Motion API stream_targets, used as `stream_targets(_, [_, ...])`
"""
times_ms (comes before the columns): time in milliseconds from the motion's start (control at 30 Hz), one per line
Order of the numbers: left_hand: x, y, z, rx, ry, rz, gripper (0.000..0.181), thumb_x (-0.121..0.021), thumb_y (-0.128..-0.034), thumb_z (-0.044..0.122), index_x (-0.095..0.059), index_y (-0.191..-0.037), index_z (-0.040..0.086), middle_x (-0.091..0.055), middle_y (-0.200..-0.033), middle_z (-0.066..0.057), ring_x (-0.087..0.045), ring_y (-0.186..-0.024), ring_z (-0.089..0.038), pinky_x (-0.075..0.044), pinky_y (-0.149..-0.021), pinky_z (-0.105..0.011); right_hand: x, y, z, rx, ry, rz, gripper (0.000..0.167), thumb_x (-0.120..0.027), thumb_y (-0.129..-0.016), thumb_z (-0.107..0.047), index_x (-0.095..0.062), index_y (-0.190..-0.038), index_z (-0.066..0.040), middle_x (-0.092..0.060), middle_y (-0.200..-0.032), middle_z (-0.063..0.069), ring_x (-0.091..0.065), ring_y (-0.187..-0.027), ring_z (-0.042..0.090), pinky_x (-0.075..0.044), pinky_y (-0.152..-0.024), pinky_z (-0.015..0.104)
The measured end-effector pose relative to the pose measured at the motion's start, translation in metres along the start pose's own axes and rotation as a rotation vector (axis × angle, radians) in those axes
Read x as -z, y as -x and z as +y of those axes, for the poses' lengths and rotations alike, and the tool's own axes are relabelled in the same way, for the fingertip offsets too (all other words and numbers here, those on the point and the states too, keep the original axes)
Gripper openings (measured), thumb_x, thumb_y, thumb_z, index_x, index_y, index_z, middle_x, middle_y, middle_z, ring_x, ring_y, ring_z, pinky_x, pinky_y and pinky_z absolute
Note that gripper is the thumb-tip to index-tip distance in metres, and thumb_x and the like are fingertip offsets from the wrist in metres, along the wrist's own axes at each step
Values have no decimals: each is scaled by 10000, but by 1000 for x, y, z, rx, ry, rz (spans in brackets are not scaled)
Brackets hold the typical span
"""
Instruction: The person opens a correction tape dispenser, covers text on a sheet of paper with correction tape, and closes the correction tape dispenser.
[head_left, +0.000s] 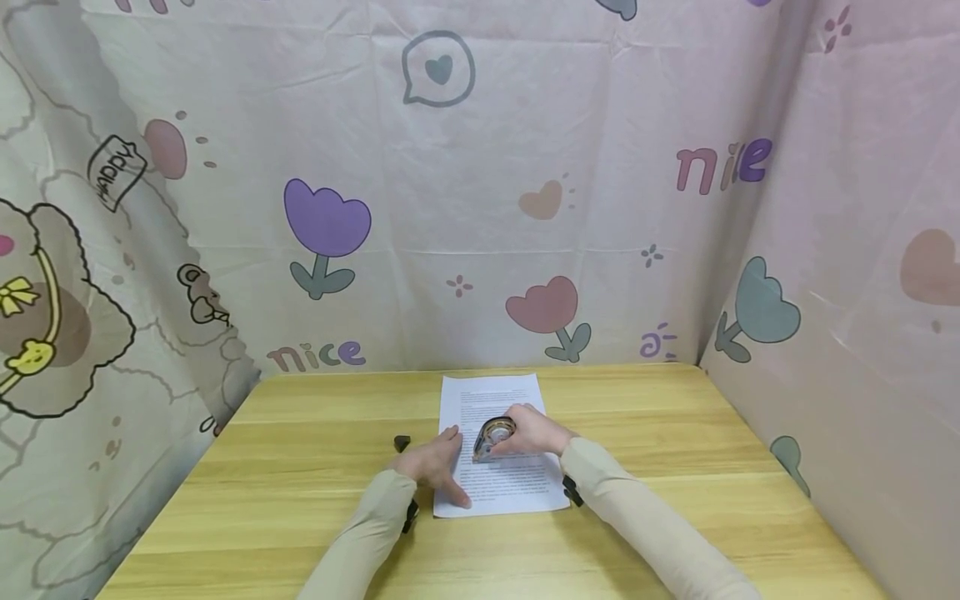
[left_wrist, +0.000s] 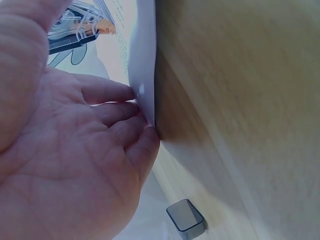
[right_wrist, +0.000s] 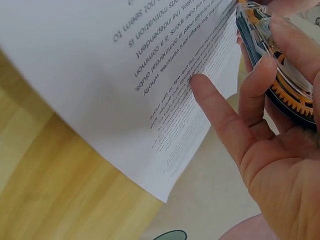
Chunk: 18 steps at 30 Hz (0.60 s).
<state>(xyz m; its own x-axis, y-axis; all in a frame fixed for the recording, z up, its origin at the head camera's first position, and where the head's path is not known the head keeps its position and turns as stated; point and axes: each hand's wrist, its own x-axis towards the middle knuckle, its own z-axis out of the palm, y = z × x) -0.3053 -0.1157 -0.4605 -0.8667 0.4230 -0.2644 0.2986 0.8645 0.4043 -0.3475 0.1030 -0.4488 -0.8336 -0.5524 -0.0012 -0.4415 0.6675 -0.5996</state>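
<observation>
Low over paper (head_left: 517,483), right fingers (right_wrist: 257,85), pinching dispenser (head_left: 495,432)

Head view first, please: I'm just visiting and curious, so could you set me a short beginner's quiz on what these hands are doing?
1. Which hand holds the correction tape?
2. True or false: the left hand touches the printed sheet.
3. In the right wrist view, what colour is the dispenser's toothed gear? A) purple B) orange C) green

Key:
1. The right hand.
2. True, at the sheet's left side.
3. B
</observation>
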Motion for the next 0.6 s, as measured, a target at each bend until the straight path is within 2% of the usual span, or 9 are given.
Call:
stream_targets(267, [0, 1, 0, -19, -7, 6, 1180, -913, -635, 382, -256, -1507, -68, -174, -1609, -241, -180, -1500, -363, -204, -1223, -473, 1, 0, 1, -6, -6, -6, 249, -841, -767, -261, -715, -918, -109, -710, -798, -46, -637, -684, 74, -544, -672, 242])
stream_targets(600, [1, -1, 0, 2, -11, -3, 1194, -904, -644, 414, -239, -1520, -51, -159, -1622, -216, -165, -1508, -344, -194, -1229, -457, 2, -1, 6, 17, -3, -10, 228, -849, -752, -261, -722, -886, -128, -707, -774, -64, -636, -663, 68, -544, -663, 237])
